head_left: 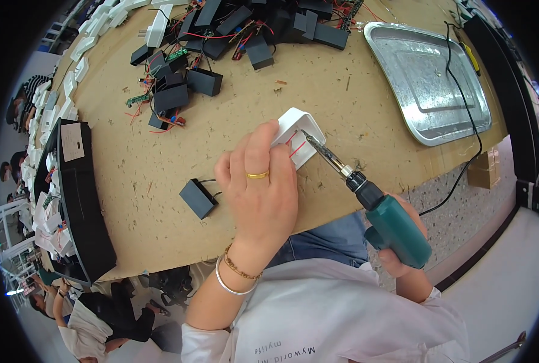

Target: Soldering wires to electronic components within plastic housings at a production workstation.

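Observation:
My left hand (260, 193) presses down on a white plastic housing (298, 134) with red wires inside, holding it on the brown tabletop (233, 133). A gold ring sits on one finger and bracelets circle the wrist. My right hand (405, 254) grips the green handle of a soldering iron (375, 206). Its metal tip reaches into the white housing beside the red wires. A small black box (198, 198) with a thin black lead lies just left of my left hand.
A metal tray (427, 78) sits at the far right, with a black cord running past it over the table edge. Several black boxes, wired circuit boards (178, 85) and white housings are piled at the back. A black bin (82, 199) stands at the left. Other people sit beyond the left edge.

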The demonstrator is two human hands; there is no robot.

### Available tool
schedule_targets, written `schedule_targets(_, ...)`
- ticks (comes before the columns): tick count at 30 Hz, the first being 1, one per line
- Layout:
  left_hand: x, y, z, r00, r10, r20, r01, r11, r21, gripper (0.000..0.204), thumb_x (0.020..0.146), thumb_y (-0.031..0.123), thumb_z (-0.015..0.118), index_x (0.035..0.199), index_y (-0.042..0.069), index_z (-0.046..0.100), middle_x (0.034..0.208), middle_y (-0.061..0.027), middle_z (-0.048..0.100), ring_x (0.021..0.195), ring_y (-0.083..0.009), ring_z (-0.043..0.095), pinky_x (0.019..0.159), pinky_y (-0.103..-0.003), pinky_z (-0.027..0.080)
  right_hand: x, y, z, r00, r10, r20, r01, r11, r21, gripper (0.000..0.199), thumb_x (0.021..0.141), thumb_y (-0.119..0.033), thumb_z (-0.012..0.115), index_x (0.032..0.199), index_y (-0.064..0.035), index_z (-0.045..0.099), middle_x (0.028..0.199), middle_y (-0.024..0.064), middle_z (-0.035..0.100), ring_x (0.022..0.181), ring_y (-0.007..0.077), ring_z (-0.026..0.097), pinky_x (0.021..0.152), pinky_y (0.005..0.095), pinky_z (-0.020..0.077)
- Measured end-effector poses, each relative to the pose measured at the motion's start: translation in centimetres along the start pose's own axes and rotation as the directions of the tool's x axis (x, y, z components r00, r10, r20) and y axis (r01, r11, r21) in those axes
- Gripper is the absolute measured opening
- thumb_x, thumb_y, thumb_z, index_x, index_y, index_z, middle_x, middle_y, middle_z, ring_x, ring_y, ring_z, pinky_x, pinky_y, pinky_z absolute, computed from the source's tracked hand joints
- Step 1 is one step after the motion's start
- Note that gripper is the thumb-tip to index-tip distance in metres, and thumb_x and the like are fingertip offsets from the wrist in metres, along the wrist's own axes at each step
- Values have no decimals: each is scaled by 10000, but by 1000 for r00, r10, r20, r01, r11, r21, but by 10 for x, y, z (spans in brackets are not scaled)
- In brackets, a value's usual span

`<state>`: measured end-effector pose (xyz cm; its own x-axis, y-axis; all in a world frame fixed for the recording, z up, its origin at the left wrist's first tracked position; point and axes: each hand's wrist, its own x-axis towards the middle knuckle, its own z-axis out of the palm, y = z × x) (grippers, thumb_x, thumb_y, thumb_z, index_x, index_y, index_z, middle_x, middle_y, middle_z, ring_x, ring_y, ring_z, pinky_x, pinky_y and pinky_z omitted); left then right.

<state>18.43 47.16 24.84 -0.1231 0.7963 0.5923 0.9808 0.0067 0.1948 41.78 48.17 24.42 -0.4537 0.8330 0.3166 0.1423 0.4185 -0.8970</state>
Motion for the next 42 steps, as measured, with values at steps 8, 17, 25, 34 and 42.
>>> schedule_targets(8,-1,2,2,1000,29,-4,-29,999,42,132,782,74,622,898,34,574,1189,-46,535,1039,-226,520,848,-392,355,-1,2,-2,999,42,34,-42,999,-7,461,801,-348,667,988,71,623,979,206,635,894,332,634,931,484,474)
schedule_targets(17,0,1,1,1000,18,6,-18,1000,19,123,764,77,606,872,28,577,1187,-44,533,1021,-230,521,834,-395,359,-5,7,-8,997,-16,75,24,993,-116,504,782,-354,683,1014,89,620,999,225,629,902,358,634,862,440,498)
schedule_targets(25,2,2,0,1000,26,16,-27,999,20,182,741,75,626,909,11,598,1185,-54,522,1020,-239,517,819,-399,366,-2,4,-13,990,26,138,-4,987,-161,694,805,-386,685,1236,121,486,833,71,648,734,149,608,727,287,468)
schedule_targets(34,3,4,0,1000,18,15,-19,1000,24,187,727,70,628,900,3,607,1183,-55,516,1010,-245,516,818,-399,373,-4,4,-16,986,83,145,-61,987,-149,693,792,-359,714,1237,117,476,794,57,619,699,123,601,682,259,464)
schedule_targets(42,3,4,0,1000,5,18,-6,1000,20,156,728,69,629,867,4,601,1174,-54,523,997,-247,523,818,-396,374,10,-19,-13,976,187,111,-173,977,-122,313,815,-288,679,864,19,642,882,166,642,904,350,639,746,394,535)
